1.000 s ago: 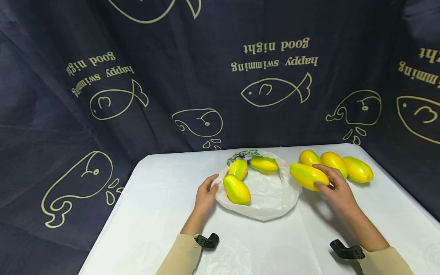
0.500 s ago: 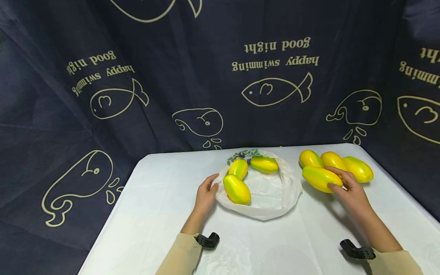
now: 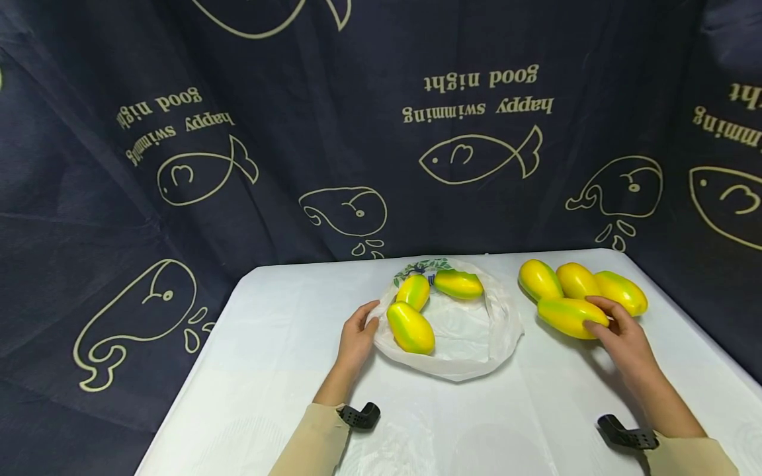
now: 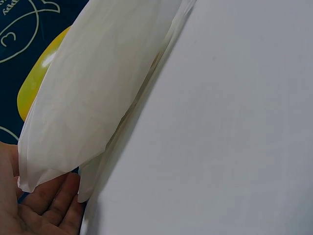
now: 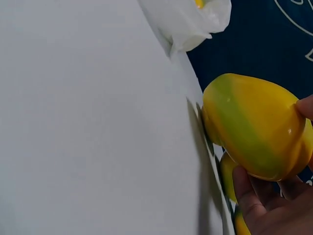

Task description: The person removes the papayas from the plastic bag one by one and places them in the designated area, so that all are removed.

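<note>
My right hand (image 3: pixel 625 337) pinches a yellow mango (image 3: pixel 571 317) with a green streak, thumb on one side and fingers on the other. In the right wrist view this mango (image 5: pixel 254 125) looks raised off the table, its shadow beside it. Just behind it in the head view are a left mango (image 3: pixel 540 280), a middle mango (image 3: pixel 576 280) and a right mango (image 3: pixel 622 292). My left hand (image 3: pixel 356 337) holds the left rim of a white plastic bag (image 3: pixel 458 334), thumb inside and fingers outside. Inside the bag are three more mangoes, the nearest mango (image 3: pixel 411 328) close to my left hand.
The white table (image 3: pixel 280 344) carries everything, with its far edge against a dark curtain (image 3: pixel 476 218) printed with fish and whales. Green leaf print (image 3: pixel 437 264) shows on the bag's far side. A black wrist camera (image 3: pixel 360 416) sits on each forearm.
My right hand has carried the mango rightward, away from the bag and over to the front of the other mangoes. The left hand and the bag have stayed put.
</note>
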A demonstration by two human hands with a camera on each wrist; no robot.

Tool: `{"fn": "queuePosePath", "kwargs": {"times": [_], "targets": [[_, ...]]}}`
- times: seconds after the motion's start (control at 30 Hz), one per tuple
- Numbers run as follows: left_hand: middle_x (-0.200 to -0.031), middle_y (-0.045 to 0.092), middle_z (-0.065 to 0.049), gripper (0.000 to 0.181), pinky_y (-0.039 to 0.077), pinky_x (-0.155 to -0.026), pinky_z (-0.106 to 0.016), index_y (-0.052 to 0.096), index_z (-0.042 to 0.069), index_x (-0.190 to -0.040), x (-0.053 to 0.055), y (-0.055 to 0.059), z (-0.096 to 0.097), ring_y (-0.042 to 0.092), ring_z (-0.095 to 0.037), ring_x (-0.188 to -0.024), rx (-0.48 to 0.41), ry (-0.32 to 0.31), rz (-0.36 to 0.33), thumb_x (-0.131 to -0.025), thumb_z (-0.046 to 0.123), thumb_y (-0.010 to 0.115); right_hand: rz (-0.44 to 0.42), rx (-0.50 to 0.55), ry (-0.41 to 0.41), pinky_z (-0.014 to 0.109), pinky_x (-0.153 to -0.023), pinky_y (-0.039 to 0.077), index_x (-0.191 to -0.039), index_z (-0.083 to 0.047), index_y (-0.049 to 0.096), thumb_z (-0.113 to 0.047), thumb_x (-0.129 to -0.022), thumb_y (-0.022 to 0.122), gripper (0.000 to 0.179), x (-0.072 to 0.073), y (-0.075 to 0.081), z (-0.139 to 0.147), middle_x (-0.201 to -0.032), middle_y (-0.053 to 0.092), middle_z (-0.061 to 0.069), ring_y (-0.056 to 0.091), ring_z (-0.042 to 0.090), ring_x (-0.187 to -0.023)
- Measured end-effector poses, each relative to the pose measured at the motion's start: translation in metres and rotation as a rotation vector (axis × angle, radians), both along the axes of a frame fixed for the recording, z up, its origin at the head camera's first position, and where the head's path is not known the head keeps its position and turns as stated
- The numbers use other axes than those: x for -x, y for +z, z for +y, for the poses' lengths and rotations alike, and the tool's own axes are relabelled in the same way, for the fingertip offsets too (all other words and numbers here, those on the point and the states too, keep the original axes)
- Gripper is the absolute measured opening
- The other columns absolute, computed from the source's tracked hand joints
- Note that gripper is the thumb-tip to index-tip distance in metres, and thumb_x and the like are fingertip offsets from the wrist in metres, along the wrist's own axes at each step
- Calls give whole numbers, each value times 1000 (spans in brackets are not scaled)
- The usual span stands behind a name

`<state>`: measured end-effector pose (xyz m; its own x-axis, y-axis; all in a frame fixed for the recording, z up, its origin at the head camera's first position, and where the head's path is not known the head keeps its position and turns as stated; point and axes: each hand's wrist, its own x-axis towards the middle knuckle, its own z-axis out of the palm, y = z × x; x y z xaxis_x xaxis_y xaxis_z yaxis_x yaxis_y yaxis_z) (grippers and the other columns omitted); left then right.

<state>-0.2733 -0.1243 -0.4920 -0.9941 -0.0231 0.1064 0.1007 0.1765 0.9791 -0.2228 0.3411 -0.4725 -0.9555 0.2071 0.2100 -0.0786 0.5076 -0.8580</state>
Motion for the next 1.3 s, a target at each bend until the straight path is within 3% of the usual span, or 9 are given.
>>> {"fn": "queuePosePath", "kwargs": {"times": [0.13,0.33,0.47,0.67,1.0,1.3], "targets": [[-151,51,-9,38,35,-121,-44,58,13,-139,-1,2,1,42,-26,-146,8,5,-7,-101,11,52,-3,13,-12,-2,-74,39,-144,-19,47,-27,-101,57,45,0,-5,4,-113,39,-37,40,-12,-98],[-152,50,-14,40,36,-121,-46,55,7,-141,-9,17,3,41,-30,-146,23,-12,-28,-101,7,50,-54,65,-30,-1,-74,41,-145,-24,45,-30,-102,53,44,-1,-12,12,-123,42,-29,39,-14,-99],[-152,50,-11,39,34,-122,-46,57,10,-140,-6,11,3,40,-29,-147,17,6,-23,-101,9,51,-58,115,-41,0,-73,44,-143,-27,45,-29,-103,51,41,-2,-15,15,-130,44,-22,42,-13,-98],[-150,53,-6,37,34,-122,-45,60,17,-137,1,0,0,41,-26,-147,23,17,-3,-100,14,53,-32,151,-63,2,-71,44,-143,-29,47,-26,-104,51,40,-3,-18,17,-122,43,-30,43,-12,-96],[-149,54,-6,37,37,-120,-45,61,18,-136,0,0,1,45,-25,-144,17,9,5,-100,13,53,-19,153,-157,-2,-75,33,-147,-29,46,-24,-103,50,45,-3,-17,17,-114,43,-37,37,-14,-100],[-150,54,-6,37,34,-122,-46,60,17,-137,0,0,-1,42,-26,-146,10,4,8,-100,13,52,-26,144,-160,-6,-80,30,-152,-29,40,-28,-103,48,49,-4,-21,15,-128,42,-34,34,-15,-112]]}}
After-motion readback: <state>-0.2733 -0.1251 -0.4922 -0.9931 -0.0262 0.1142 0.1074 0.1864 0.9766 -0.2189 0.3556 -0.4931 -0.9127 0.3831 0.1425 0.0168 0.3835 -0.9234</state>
